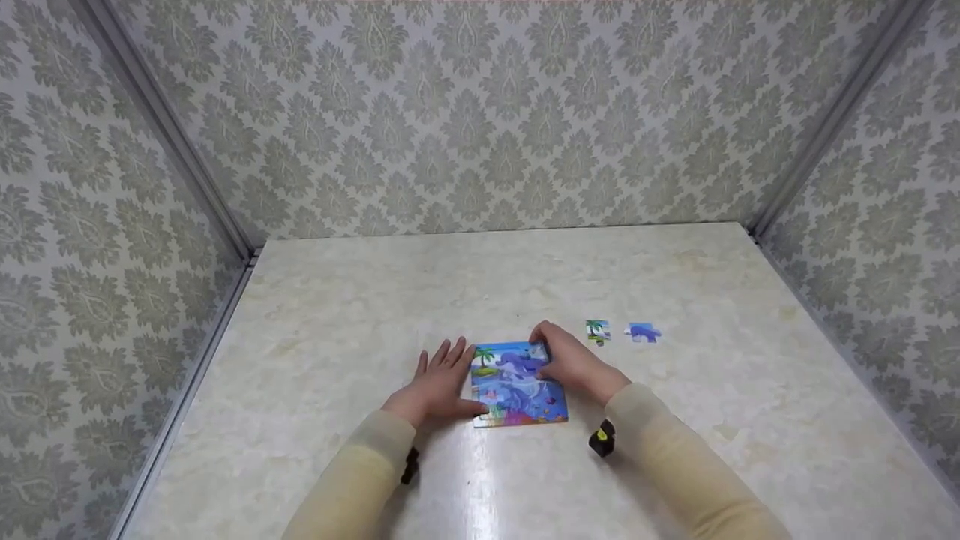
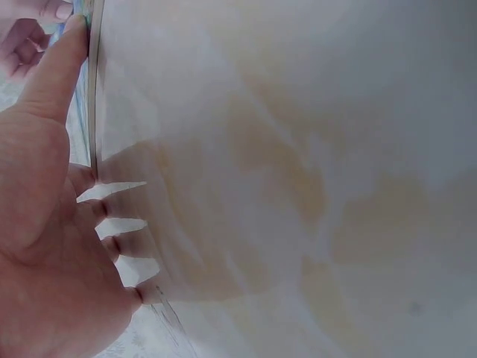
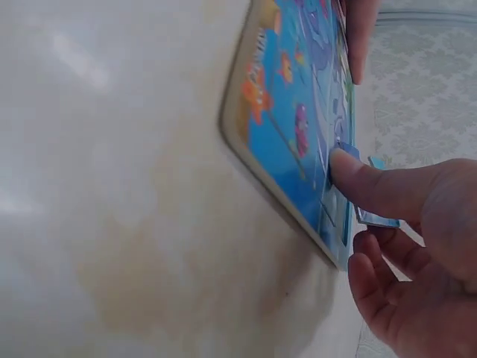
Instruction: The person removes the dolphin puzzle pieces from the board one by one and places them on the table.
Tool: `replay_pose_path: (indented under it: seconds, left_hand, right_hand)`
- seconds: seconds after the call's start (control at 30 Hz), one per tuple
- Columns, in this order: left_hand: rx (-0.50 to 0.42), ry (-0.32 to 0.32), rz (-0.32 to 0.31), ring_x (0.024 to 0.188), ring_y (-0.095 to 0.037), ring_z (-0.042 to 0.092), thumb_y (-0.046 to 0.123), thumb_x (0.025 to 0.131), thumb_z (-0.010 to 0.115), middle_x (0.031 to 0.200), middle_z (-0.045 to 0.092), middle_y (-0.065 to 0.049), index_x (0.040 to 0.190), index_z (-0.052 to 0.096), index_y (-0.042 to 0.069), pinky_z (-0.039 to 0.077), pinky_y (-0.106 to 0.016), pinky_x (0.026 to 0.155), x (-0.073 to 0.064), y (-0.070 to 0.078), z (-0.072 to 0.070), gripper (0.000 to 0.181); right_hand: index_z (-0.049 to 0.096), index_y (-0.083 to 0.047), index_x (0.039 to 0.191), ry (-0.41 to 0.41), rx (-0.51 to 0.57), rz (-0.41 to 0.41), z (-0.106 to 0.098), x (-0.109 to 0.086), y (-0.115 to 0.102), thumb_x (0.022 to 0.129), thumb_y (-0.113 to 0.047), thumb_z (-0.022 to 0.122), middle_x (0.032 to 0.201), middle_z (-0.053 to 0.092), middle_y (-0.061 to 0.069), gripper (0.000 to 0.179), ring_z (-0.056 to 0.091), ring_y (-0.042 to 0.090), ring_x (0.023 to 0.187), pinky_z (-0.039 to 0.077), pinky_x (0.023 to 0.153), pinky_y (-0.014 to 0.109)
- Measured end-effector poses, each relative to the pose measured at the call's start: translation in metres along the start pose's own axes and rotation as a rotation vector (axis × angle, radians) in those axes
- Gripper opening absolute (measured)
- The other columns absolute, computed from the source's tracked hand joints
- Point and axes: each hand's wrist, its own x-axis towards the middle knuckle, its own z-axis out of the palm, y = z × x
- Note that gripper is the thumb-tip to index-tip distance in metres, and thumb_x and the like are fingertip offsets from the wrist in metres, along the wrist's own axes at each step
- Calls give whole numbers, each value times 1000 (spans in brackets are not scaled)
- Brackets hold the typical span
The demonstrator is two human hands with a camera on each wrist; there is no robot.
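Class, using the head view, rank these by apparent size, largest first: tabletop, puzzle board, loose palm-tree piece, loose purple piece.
1. Tabletop
2. Puzzle board
3. Palm-tree piece and purple piece: too alike to rank.

"How does the puzzle (image 1: 529,417) lie?"
"Flat on the worktop (image 1: 705,375), roughly midway between its left and right edges: a blue sea scene with purple dolphins."
"Loose pieces?"
"A palm-tree piece (image 1: 597,329) and a purple-blue piece (image 1: 643,332), apart, nearer the worktop's far and right edges. A held piece (image 3: 378,219) tilts at the puzzle's far right corner."
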Motion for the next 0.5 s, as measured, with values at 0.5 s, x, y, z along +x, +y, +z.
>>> replay_pose_path:
  seconds: [0.5]
  left_hand:
    - [0, 2, 1, 162, -36, -1, 62, 88, 72, 175, 3, -10, 167, 12, 13, -1, -65, 127, -1, 0, 0, 111]
  right_hand:
    - [60, -16, 121, 106, 275, -10, -21, -18, 21, 91, 4, 72, 120, 61, 9, 38, 59, 22, 95, 51, 81, 32]
